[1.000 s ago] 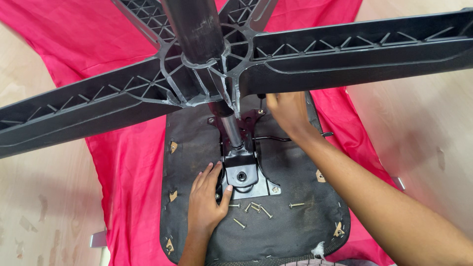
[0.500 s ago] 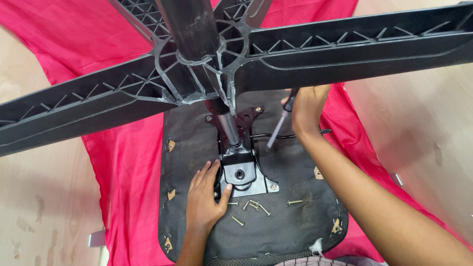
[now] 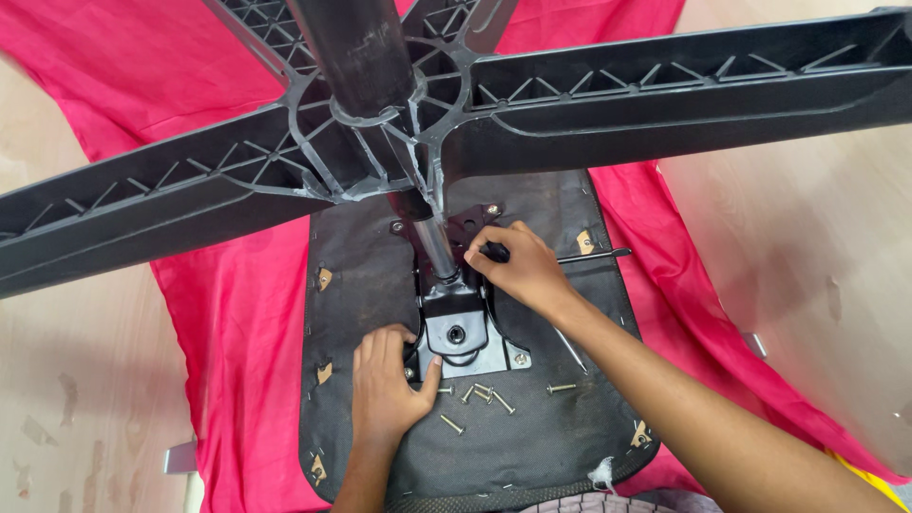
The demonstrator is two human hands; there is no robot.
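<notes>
- Upturned office chair: black fabric-covered seat underside (image 3: 380, 285) faces up, lying on a crimson cloth (image 3: 228, 313) spread over the pale floor (image 3: 76, 380).
- Black ribbed plastic star base (image 3: 665, 90) stands overhead on a grey steel gas column (image 3: 434, 245), which drops into the black-and-silver metal mounting plate (image 3: 458, 328) at the seat's centre.
- Right hand (image 3: 518, 266): fingers curled and pressed together round a dark tool handle (image 3: 494, 252), just right of the column's foot. Tool's working end is hidden; cannot tell what it bears on.
- A thin dark metal lever rod (image 3: 594, 255) runs out level to the right from behind that hand.
- Left hand (image 3: 385, 385): fingers laid flat and close together, pinching nothing, thumb tip touching the plate's lower left corner.
- Key relation: plate lies between the hands, up-right of the left fingers and down-left of the right; column's long axis rises toward the viewer.
- Loose silver screws (image 3: 480, 391) scattered on the fabric below the plate, nearest the left thumb.
</notes>
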